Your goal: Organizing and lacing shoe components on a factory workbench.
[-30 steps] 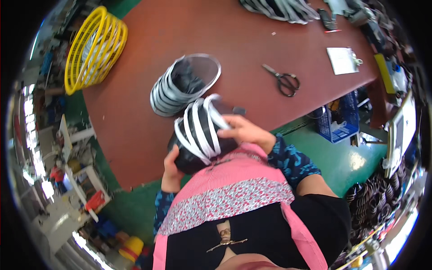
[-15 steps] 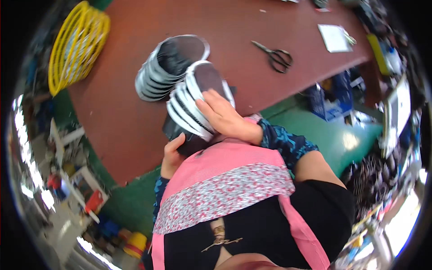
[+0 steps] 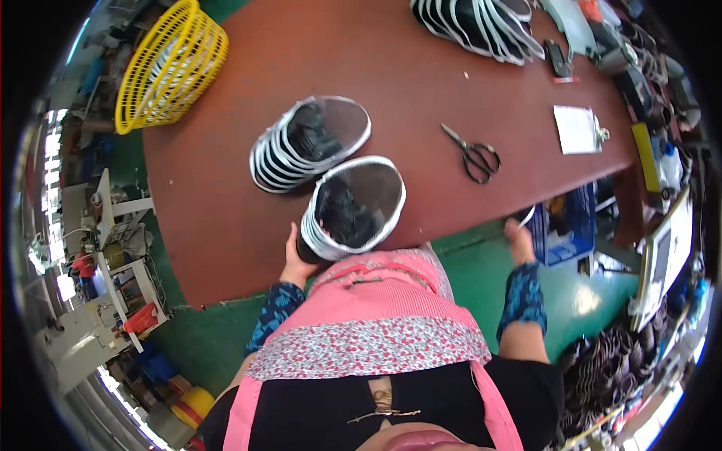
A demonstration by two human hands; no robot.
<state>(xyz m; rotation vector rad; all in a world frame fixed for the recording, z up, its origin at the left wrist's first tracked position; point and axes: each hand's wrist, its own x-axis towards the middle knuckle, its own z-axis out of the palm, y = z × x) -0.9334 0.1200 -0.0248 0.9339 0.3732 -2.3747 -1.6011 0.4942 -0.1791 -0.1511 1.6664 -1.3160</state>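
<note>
Two nested stacks of black shoe uppers with white edges rest on the red-brown table. The far stack stands untouched, a dark lining showing inside. My left hand grips the heel end of the near stack at the table's front edge; part of its fingers is hidden behind the stack. My right hand is off the table to the right, beside a blue crate. Its fingers are closed on a black shoe upper with a white edge, only partly visible.
Black-handled scissors lie right of the stacks, with a clipboard farther right. A yellow basket stands at the far left corner. More white-edged uppers lie at the back. The table's front edge slants between me and the stacks.
My right hand has left the near stack and moved right to the blue crate. My left hand stays on the stack. The view has shifted, bringing more of the table's back into sight.
</note>
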